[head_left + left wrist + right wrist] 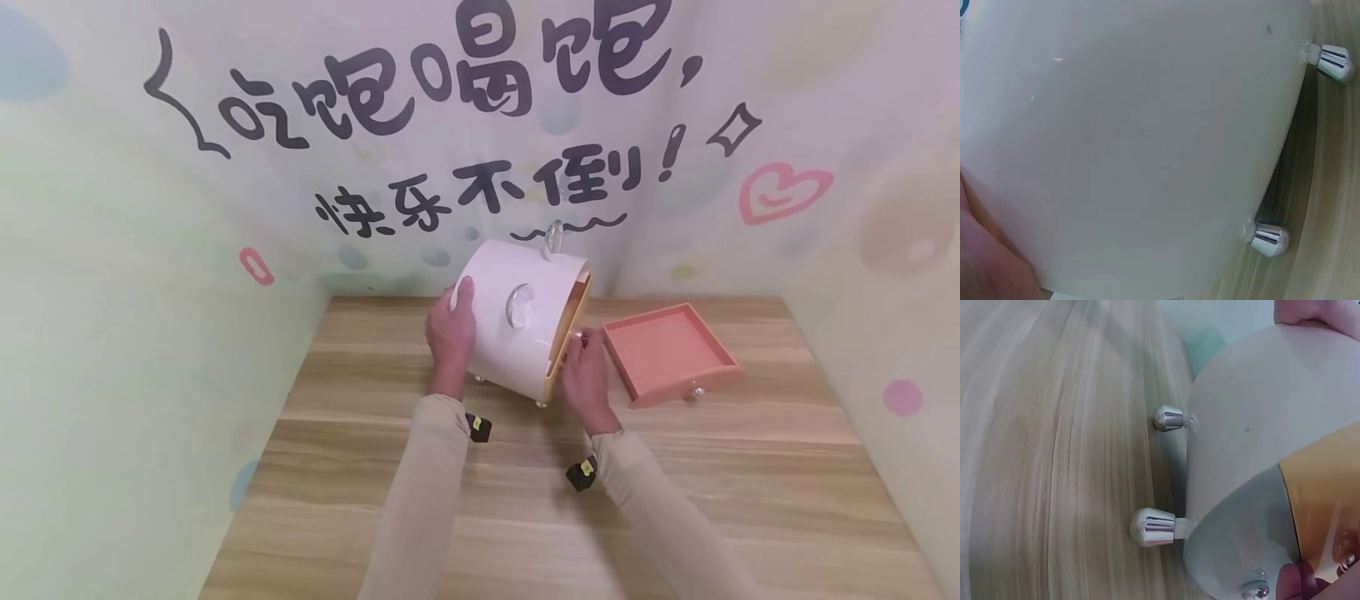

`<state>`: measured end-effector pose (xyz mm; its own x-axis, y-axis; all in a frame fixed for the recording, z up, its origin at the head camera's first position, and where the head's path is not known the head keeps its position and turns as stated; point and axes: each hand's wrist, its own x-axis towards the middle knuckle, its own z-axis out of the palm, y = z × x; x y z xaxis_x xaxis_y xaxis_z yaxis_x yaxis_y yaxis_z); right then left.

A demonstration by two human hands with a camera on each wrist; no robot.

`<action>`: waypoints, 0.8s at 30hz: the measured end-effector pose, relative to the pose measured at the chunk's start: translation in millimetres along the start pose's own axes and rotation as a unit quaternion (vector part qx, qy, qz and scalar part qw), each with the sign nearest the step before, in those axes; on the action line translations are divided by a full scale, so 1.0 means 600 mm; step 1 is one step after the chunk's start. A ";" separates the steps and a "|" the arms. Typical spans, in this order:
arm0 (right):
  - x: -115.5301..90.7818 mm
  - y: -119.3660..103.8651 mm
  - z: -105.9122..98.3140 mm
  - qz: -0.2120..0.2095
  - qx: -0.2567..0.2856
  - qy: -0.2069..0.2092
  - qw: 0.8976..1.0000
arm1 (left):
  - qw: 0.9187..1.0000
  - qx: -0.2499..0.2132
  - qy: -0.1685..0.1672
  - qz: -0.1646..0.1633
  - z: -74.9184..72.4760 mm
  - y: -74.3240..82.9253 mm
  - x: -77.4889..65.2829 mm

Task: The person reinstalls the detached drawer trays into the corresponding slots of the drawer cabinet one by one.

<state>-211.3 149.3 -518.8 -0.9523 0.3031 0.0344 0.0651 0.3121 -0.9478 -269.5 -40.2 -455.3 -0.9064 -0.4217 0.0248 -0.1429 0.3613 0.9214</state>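
Observation:
A white rounded drawer box [506, 317] stands on the table, turned with its front to the right. Clear ornaments sit on its side and top. My left hand [452, 329] holds the box's back end, thumb on the near side. At the front, my right hand [587, 379] pinches the small clear knob [1349, 562] of an orange drawer [1322, 487]. Beside this drawer in the right wrist view is a grey front [1247, 525] with its own knob [1255, 589]. Silvery feet [1269, 239] meet the wooden tabletop.
A coral drawer [652, 354] with a clear knob [697, 390] lies on the wooden table [720, 500] to the right of the box. Printed wall sheets [420, 142] rise behind and on both sides. Small black devices [581, 473] sit at both wrists.

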 end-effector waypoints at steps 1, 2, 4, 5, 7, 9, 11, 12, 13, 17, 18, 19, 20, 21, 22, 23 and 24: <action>0.000 0.001 -0.002 0.002 -0.001 -0.003 1.000 | 1.000 0.001 0.000 -0.001 0.000 -0.001 0.000; 0.000 0.001 -0.004 0.002 -0.002 -0.006 1.000 | 1.000 0.001 -0.001 -0.001 0.000 -0.001 -0.001; 0.001 0.002 -0.010 -0.001 -0.013 -0.011 1.000 | 1.000 0.003 0.000 0.000 0.000 -0.002 -0.002; 0.001 0.001 -0.014 -0.002 -0.023 -0.014 1.000 | 1.000 0.004 0.000 0.001 0.000 -0.002 -0.003; 0.001 -0.001 -0.023 -0.006 -0.037 -0.020 0.999 | 1.000 0.000 0.001 0.001 -0.001 -0.001 -0.004; 0.002 -0.003 -0.035 -0.006 -0.047 -0.025 0.999 | 1.000 -0.005 0.001 -0.001 -0.001 -0.001 -0.003; 0.001 -0.006 -0.049 -0.003 -0.047 -0.028 0.998 | 1.000 -0.009 0.000 -0.003 -0.002 -0.002 -0.003; 0.002 -0.007 -0.057 -0.002 -0.044 -0.026 0.999 | 1.000 -0.011 -0.001 -0.004 -0.002 -0.002 -0.002; 0.002 -0.007 -0.065 0.000 -0.044 -0.021 0.999 | 1.000 -0.010 -0.001 -0.004 -0.002 -0.003 -0.001; 0.005 -0.002 -0.105 0.013 -0.056 0.005 0.998 | 1.000 -0.009 0.000 -0.006 -0.002 -0.004 0.000; 0.004 0.000 -0.117 0.016 -0.063 0.013 0.998 | 1.000 -0.010 0.000 -0.008 -0.002 -0.004 0.000; 0.003 0.002 -0.129 0.020 -0.071 0.021 0.997 | 1.000 -0.010 0.000 -0.008 -0.002 -0.004 0.000; 0.002 0.004 -0.142 0.028 -0.075 0.028 0.996 | 1.000 -0.010 -0.001 -0.010 -0.002 -0.004 -0.001; 0.000 0.005 -0.155 0.031 -0.075 0.037 0.996 | 1.000 -0.010 -0.002 -0.011 -0.003 -0.004 -0.001; -0.001 0.008 -0.168 0.034 -0.072 0.046 0.996 | 1.000 -0.010 -0.003 -0.011 -0.003 -0.003 -0.001; -0.003 0.011 -0.182 0.039 -0.067 0.055 0.995 | 1.000 -0.009 -0.004 -0.011 -0.003 -0.003 -0.001; -0.003 0.014 -0.195 0.040 -0.060 0.065 0.995 | 1.000 -0.008 -0.003 -0.011 -0.003 -0.003 -0.002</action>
<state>-174.1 256.6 -489.8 -0.8967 0.4426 0.0078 0.1821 0.3849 -0.9048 -267.6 -41.9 -456.1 -0.9059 -0.4235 0.0028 -0.1553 0.3383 0.9281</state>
